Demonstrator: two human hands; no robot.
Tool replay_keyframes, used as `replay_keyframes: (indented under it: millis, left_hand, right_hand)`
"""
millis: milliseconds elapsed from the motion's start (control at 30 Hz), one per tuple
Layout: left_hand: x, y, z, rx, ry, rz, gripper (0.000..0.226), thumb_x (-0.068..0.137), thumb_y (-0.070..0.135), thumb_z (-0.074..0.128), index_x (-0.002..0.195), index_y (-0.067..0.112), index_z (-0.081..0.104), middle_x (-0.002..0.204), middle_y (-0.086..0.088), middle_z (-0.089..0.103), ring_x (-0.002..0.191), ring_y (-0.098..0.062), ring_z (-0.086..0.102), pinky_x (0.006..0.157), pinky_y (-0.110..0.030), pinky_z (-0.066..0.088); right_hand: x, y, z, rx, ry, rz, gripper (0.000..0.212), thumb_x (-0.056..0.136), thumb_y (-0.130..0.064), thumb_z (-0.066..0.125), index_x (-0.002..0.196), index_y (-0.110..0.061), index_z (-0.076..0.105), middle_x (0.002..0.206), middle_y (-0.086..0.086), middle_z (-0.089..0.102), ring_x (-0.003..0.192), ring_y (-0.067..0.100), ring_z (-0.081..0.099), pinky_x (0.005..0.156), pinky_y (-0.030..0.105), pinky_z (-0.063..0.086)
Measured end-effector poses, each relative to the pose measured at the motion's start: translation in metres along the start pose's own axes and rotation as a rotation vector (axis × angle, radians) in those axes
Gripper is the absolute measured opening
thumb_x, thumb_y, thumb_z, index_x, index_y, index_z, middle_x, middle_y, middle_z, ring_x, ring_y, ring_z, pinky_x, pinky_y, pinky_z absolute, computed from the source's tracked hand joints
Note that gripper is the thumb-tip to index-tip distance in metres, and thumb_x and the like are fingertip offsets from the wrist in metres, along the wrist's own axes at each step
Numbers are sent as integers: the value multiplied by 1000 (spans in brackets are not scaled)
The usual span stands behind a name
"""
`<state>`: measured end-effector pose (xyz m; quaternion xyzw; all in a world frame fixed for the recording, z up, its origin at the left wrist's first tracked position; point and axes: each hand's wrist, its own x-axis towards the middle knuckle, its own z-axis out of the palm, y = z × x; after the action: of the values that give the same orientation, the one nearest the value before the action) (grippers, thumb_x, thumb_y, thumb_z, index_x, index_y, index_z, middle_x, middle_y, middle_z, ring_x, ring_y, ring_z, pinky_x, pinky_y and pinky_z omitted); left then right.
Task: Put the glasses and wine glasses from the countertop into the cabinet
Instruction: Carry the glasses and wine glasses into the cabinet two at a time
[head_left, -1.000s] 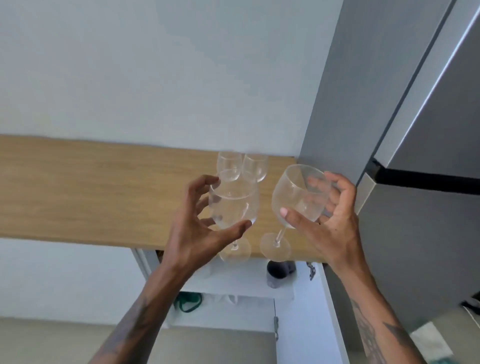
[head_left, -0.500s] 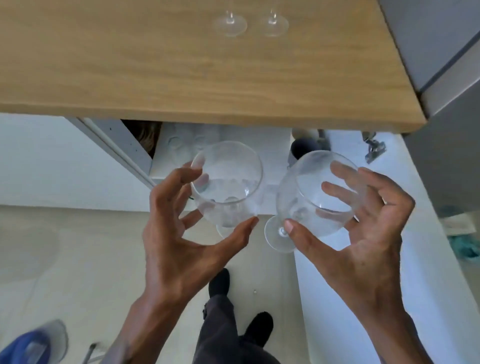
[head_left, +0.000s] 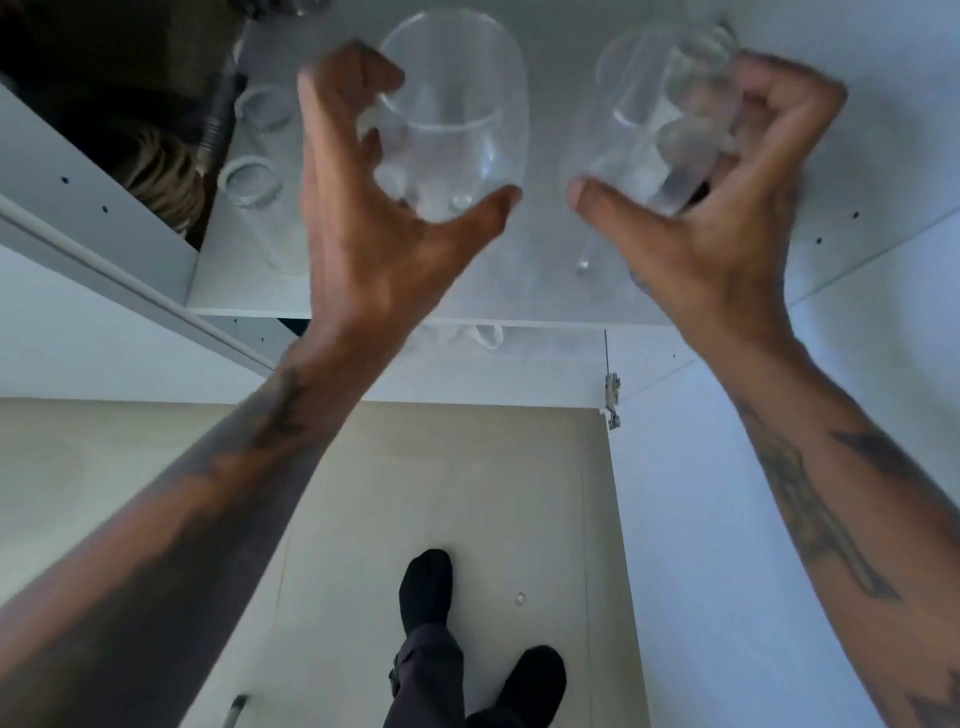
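Observation:
My left hand (head_left: 363, 208) grips the bowl of a clear wine glass (head_left: 457, 104), held over the white cabinet shelf (head_left: 244, 296). My right hand (head_left: 717, 208) grips the bowl of a second clear wine glass (head_left: 644, 114), tilted, with its stem (head_left: 587, 249) pointing down toward the shelf. Both glasses are inside the open cabinet, side by side and apart. Two clear tumblers (head_left: 254, 182) stand on the shelf to the left of my left hand. The wine glasses' feet are mostly hidden by my hands.
The cabinet's left door (head_left: 78, 197) hangs open at the left, the right door (head_left: 727, 493) at the right with a hinge (head_left: 613, 395). Dark items (head_left: 156, 166) sit in the neighbouring compartment. My feet (head_left: 426, 587) stand on the beige floor below.
I have lowered both wine glasses from in front of the countertop edge into the cabinet, above the shelf. The view has tipped down; the countertop has left the frame.

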<state>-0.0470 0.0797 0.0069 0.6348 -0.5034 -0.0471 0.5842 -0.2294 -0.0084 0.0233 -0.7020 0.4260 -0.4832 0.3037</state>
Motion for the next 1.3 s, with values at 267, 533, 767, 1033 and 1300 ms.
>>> replay_keyframes:
  millis: [267,533,767,1033,1300]
  left_hand:
    - [67,-36,39,175,75,-35,84,60,46,88,116,-3,51,110,-1,53,107,-22,59,86,-37,53]
    - [102,-58,55,250,-11,-119,100,60,57,81,135,4,42,136,-8,53,123,-22,54,100,-28,48]
    - [110,-61,61,267,-75,-101,102,67,50,82,141,-2,36,143,-14,45,132,-25,46,108,-28,45]
    - [71,-42,34,339,-127,-215,85,73,53,82,139,9,51,141,-13,57,131,-29,51,106,-32,40]
    - [-6,47,-23,222,-184,-294,99,70,48,85,149,28,30,154,-3,32,134,-33,50,94,-44,58]
  right_hand:
    - [77,22,53,-72,32,87,98,60,-44,84,129,6,36,130,3,55,115,17,59,97,28,48]
    - [103,41,79,-76,68,93,91,57,-43,84,122,5,43,111,-10,54,108,11,61,93,24,50]
    - [113,49,80,-121,47,98,94,62,-42,85,128,8,38,124,3,54,118,18,56,103,28,45]
    - [75,40,40,-190,-346,218,41,92,-24,63,122,5,64,124,12,65,108,-1,58,90,-3,37]
    - [-8,-41,-2,-37,-114,397,79,69,-42,85,133,-20,44,124,-7,56,112,12,54,100,33,42]
